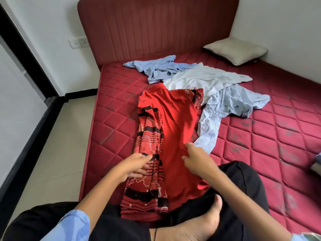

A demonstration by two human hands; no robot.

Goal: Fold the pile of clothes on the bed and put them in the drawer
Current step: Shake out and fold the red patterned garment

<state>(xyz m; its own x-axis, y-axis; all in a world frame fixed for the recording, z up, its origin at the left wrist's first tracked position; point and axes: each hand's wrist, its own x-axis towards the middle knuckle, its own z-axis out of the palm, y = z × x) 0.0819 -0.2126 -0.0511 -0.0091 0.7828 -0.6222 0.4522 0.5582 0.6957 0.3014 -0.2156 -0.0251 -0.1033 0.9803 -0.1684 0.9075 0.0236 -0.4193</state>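
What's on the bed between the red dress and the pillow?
In the head view, a white shirt and a light blue patterned shirt lie between the red dress and the pillow.

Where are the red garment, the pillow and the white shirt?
red garment [180, 119]: head view, plain red middle panel.
pillow [236, 50]: head view, middle of its top face.
white shirt [206, 79]: head view, its flat body.

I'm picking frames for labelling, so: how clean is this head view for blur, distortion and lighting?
Head view: the wide lens bends the headboard and the wall edges; both the left hand and the right hand are motion-smeared, fingers unclear; the red garment carries a bright patch with soft shadow beside it; the mattress blurs toward the right edge.
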